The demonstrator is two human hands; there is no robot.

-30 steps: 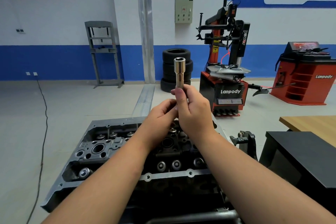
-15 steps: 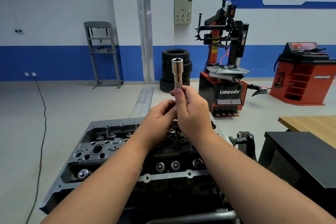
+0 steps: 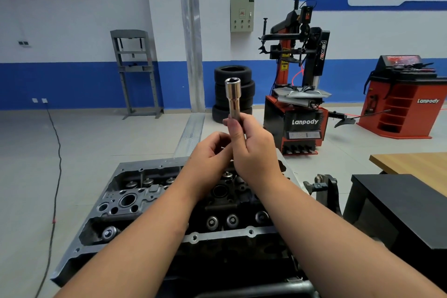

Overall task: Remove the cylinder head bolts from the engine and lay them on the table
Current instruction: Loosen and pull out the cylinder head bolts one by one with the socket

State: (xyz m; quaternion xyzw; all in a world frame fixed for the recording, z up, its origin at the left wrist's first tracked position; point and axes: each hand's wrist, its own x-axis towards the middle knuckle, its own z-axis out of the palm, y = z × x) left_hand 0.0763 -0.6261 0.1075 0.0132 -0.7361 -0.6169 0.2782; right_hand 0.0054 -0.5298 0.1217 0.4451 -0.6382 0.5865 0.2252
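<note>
Two hands meet above the engine [image 3: 135,203], and the coming move turns on how the socket [image 3: 232,99] stands to the bolts below them. Leftmost, the left hand [image 3: 208,155] has its fingers curled at the tool's lower end, just under and left of the right hand; a small metal piece seems pinched there, though what it is I cannot tell. Beside it and touching, the right hand [image 3: 254,150] is wrapped around the socket's lower part, thumb up along the shaft. The socket's long axis runs nearly upright, open end pointing up and away from the engine, well above both hands. The cylinder head lies directly beneath the hands and spreads out to their left, its bores and valve springs facing up. No bolt head can be picked out for sure, and none is in either hand. Farther right of the right hand, and lower, lie a dark stand [image 3: 399,201] and a wooden table [image 3: 416,162] where the bolts must go, nearer the right hand. Judging by this, the tool is being assembled, and the socket must be turned open end down before it meets any bolt.
</note>
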